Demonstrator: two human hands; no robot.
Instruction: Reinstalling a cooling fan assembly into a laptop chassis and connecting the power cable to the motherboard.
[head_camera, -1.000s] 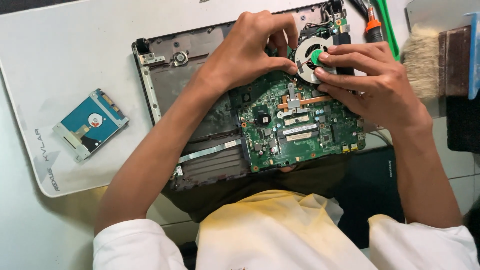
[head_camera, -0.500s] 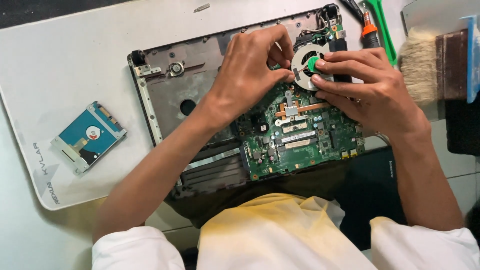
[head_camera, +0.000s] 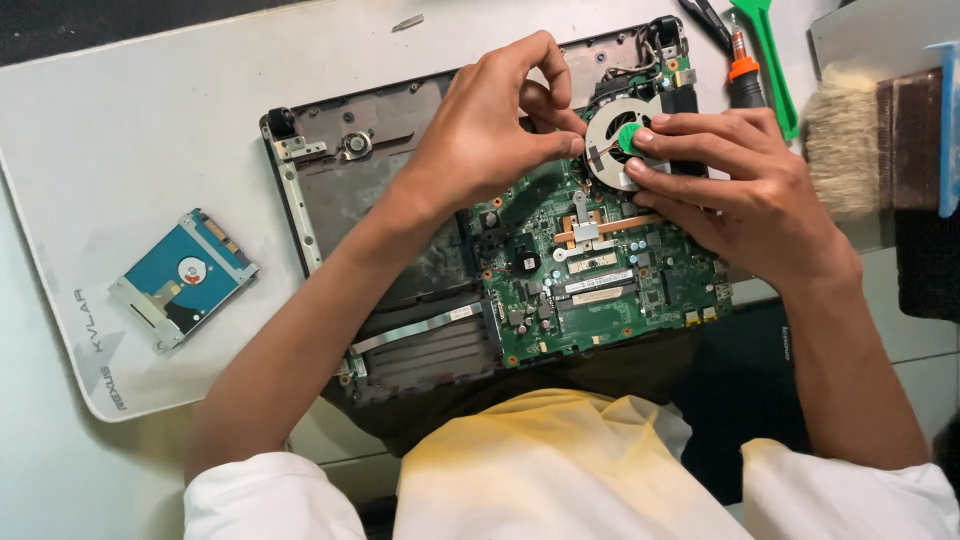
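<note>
Both hands pinch at the round, grey-bladed cooling fan (head_camera: 612, 150) with its green hub, atop the glossy green motherboard (head_camera: 590, 280): left hand (head_camera: 480, 140) fingertips closed at its rim, right hand (head_camera: 740, 190) pressing the hub.

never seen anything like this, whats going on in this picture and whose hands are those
The picture comes from a camera worn on a person's head, looking down, so both hands are that person's own. On a pale mat lies an opened laptop base with its green circuit board exposed. The left hand and the right hand meet over the round cooling fan, fingertips pinching at its green centre. To the left sits a loose blue hard drive. At top right lie an orange-collared screwdriver, a green plastic tool and a brush.
</note>
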